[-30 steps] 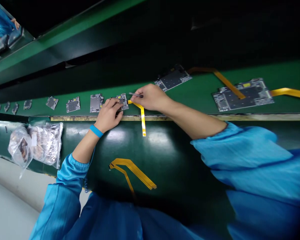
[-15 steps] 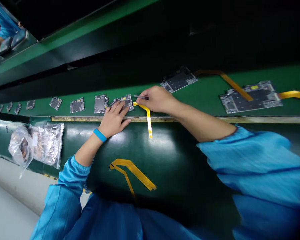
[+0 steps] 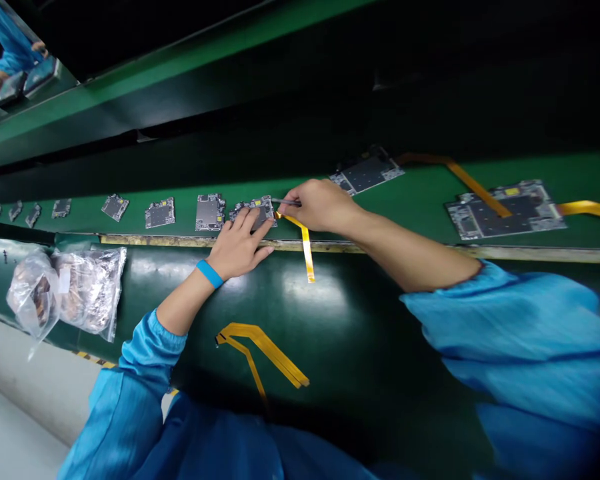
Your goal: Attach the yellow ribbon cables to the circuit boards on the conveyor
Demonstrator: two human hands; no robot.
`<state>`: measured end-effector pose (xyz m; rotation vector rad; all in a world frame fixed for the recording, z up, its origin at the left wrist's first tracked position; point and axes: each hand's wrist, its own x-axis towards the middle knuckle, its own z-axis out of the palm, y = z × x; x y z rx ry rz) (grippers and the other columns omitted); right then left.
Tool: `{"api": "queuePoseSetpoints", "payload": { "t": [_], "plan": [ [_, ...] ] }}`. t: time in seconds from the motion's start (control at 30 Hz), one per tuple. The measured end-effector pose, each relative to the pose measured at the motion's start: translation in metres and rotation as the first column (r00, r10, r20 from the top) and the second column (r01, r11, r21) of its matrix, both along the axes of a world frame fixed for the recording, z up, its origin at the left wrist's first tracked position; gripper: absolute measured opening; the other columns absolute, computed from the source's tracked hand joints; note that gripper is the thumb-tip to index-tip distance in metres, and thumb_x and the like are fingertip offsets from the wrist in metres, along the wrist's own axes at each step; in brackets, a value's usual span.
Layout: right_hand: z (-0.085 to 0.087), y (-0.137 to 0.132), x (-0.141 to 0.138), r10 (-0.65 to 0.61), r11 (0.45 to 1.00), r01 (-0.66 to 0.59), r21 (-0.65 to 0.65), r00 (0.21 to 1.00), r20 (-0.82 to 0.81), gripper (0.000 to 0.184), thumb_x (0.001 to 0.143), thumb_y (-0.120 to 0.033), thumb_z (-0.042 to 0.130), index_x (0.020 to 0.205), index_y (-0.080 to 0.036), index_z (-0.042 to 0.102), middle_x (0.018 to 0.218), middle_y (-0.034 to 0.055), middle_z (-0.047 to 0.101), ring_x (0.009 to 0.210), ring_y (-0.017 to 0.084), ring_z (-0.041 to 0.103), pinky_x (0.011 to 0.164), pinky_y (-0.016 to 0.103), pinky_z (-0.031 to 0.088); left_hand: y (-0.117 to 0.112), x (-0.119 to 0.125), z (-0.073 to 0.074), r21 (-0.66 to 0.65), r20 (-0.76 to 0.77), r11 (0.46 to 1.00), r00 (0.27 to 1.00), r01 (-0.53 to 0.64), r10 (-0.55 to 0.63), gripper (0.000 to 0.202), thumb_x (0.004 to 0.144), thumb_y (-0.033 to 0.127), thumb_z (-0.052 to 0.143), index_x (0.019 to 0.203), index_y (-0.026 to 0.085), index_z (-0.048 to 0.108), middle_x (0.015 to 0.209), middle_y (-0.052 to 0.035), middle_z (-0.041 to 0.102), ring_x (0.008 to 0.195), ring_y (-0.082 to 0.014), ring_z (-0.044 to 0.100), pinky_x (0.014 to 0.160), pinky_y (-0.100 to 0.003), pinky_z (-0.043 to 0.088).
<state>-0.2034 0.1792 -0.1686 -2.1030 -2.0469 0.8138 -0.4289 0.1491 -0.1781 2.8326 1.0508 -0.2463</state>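
My left hand (image 3: 240, 243) lies with fingers spread over a circuit board (image 3: 266, 208), partly covering it. A blue band (image 3: 209, 274) circles that wrist. My right hand (image 3: 323, 207) is closed in a pinch on a thin grey pen-like tool (image 3: 286, 201), whose tip reaches the board's right edge. Below those fingertips an orange flex cable (image 3: 307, 250) starts at the same edge, bends, and hangs over the front ledge. Its end at the board is partly hidden, so I cannot tell whether it is attached.
Several circuit boards (image 3: 210, 212) line the green strip to the left. To the right lie two boards, one a larger-looking board (image 3: 510, 210), with orange cables. Loose flex cables (image 3: 260, 337) rest nearer me. Plastic bags (image 3: 87, 293) sit at left. Another person's sleeve (image 3: 10, 33) shows top left.
The tool's tip has moved left relative to the board, from just beside its right edge onto that edge. My left hand stays on the board. The whole view has shifted slightly.
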Motion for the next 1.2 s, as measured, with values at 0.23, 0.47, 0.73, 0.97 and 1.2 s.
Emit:
{"api": "queuePoseSetpoints", "payload": {
  "t": [0.23,0.47,0.73,0.97,1.2],
  "plan": [
    [-0.020,-0.017,0.013,0.047,0.985,-0.045,0.166,0.999,-0.005,0.025,0.098,-0.040,0.065,0.105,-0.028,0.086,0.094,0.0077,0.082,0.085,0.028,0.073,0.071,0.036,0.048,-0.002,0.018,0.005,0.003,-0.015,1.000,1.000,-0.002,0.002,0.067,0.115,0.057,0.046,0.170,0.020,0.048,0.174,-0.0229,0.045,0.160,-0.0432,0.042,0.115,-0.054,0.051],
    [-0.022,-0.030,0.028,0.125,0.960,-0.107,0.260,0.991,-0.054,0.042,0.110,-0.044,0.045,0.121,-0.028,0.083,0.125,0.0100,0.079,0.101,0.031,0.074,0.078,0.039,0.050,-0.005,0.032,0.010,-0.011,-0.046,1.000,0.999,-0.008,0.007,0.067,0.115,0.055,0.046,0.170,0.018,0.047,0.174,-0.0233,0.044,0.159,-0.0435,0.042,0.113,-0.055,0.053],
    [-0.025,-0.023,0.038,0.139,0.978,-0.135,0.158,0.990,-0.016,0.018,0.102,-0.039,0.063,0.104,-0.028,0.077,0.117,0.0116,0.081,0.096,0.034,0.072,0.076,0.041,0.045,-0.005,0.044,0.008,-0.010,-0.032,1.000,0.999,0.003,-0.003,0.063,0.115,0.050,0.047,0.169,0.017,0.049,0.172,-0.0227,0.047,0.158,-0.0429,0.042,0.112,-0.055,0.054],
    [-0.020,-0.029,0.048,0.155,0.979,-0.158,0.131,0.987,0.027,0.028,0.108,-0.045,0.052,0.106,-0.027,0.074,0.123,0.0172,0.080,0.098,0.036,0.070,0.078,0.044,0.044,0.006,0.045,0.010,-0.062,0.032,0.997,0.999,0.037,-0.035,0.057,0.115,0.043,0.046,0.165,0.019,0.054,0.168,-0.0206,0.050,0.156,-0.0400,0.045,0.114,-0.054,0.054],
    [-0.013,-0.056,0.051,-0.013,0.969,0.037,0.246,0.995,-0.097,0.036,0.104,-0.047,0.051,0.121,-0.026,0.074,0.118,0.0201,0.079,0.100,0.039,0.074,0.079,0.047,0.052,0.072,-0.017,0.026,-0.072,0.009,0.996,0.999,0.046,-0.046,0.077,0.096,0.026,0.063,0.171,0.019,0.047,0.175,-0.0204,0.044,0.161,-0.0435,0.039,0.121,-0.060,0.046]
  ]
}}
